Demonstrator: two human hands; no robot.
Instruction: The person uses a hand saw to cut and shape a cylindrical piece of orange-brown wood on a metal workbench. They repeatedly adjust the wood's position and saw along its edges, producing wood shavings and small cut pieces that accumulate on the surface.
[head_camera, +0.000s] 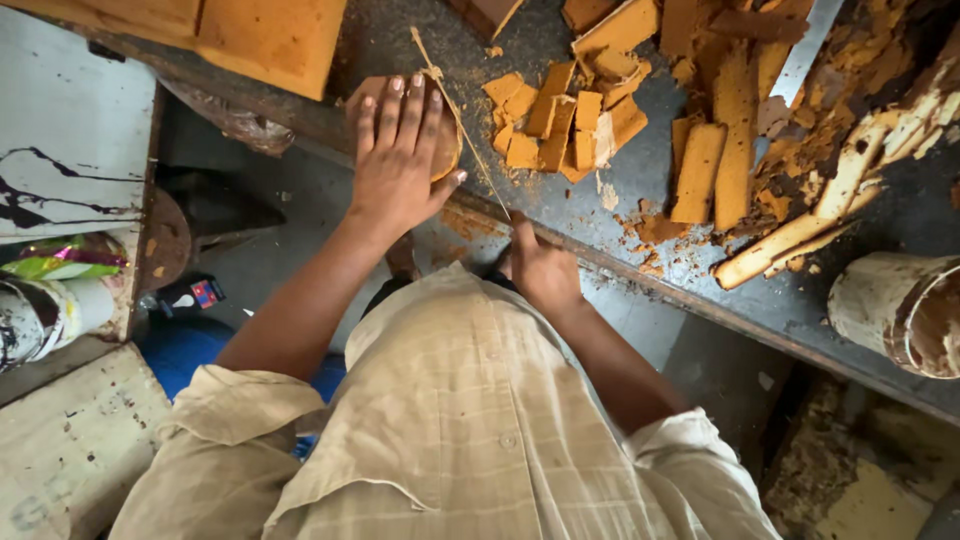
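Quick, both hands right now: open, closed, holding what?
Left hand: open, flat on the round brown piece.
Right hand: closed on the thin stick.

The left hand (400, 160) hides most of the round brown piece (447, 150).

- The worktop (640, 190) looks like dark, matt, gritty metal.
- The orange-brown slabs (560, 125) look crumbly, rough and dull.
- The thin stick (462, 125) looks like pale dry wood.
- The shirt (470, 420) is soft checked cloth.
- The smeared cup (885, 305) looks matt.
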